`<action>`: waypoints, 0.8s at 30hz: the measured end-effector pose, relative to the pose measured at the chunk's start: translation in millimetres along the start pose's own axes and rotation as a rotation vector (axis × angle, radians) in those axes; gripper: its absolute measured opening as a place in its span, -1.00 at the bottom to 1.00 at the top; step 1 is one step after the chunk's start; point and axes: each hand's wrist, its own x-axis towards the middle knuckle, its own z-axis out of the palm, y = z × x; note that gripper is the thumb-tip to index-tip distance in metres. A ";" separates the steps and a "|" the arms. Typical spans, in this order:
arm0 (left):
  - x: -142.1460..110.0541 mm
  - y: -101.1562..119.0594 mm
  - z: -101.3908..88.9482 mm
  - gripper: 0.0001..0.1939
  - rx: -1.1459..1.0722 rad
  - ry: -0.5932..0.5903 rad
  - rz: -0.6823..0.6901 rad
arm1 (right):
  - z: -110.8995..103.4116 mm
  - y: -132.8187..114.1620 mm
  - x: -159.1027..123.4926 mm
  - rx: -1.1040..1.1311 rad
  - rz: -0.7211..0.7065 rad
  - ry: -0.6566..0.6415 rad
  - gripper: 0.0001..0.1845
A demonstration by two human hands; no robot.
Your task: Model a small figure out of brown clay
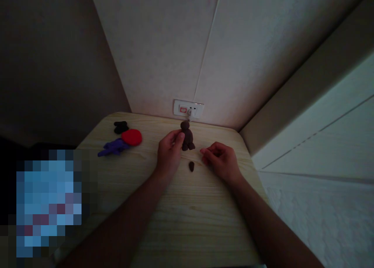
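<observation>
The left hand [170, 151] holds the brown doll [187, 137] head up, beside the curled right hand [223, 159]; I can't tell if that's full.

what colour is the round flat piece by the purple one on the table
The round flat piece is red, seen in the head view.

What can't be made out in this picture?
All in the head view:
Left hand: some fingertips, hidden behind the brown clay figure.
Right hand: whether it pinches anything; too small and dim.
Black lump: its details, too dark.
Lower left: whatever the pixelated patch covers.
</observation>
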 end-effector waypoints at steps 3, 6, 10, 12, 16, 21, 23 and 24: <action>0.0 0.2 0.3 -0.70 -0.011 -0.001 -0.003 | -0.1 0.1 1.6 0.044 0.014 -0.016 -0.56; 0.1 0.4 0.5 -0.72 -0.014 -0.004 -0.001 | -0.8 0.4 3.3 0.110 0.034 -0.014 -0.56; 0.0 0.7 0.6 -0.72 -0.006 -0.011 0.009 | -1.9 2.2 4.7 0.179 0.041 0.004 -0.56; -0.3 0.8 0.6 -0.71 -0.001 -0.008 0.009 | -2.1 2.9 5.0 0.191 0.031 0.006 -0.55; -1.0 0.9 0.7 -0.72 0.004 0.002 0.015 | -1.7 1.0 4.6 0.152 0.034 0.015 -0.52; -1.8 1.0 0.9 -0.73 0.000 -0.006 0.008 | -0.2 -8.0 1.6 0.115 0.066 0.015 -0.47; -1.8 1.0 1.1 -0.73 0.002 -0.004 0.005 | 0.4 -10.7 0.5 0.099 0.083 0.023 -0.43; -1.8 1.0 1.1 -0.73 0.003 -0.004 0.003 | 0.6 -11.4 0.1 0.087 0.085 0.031 -0.42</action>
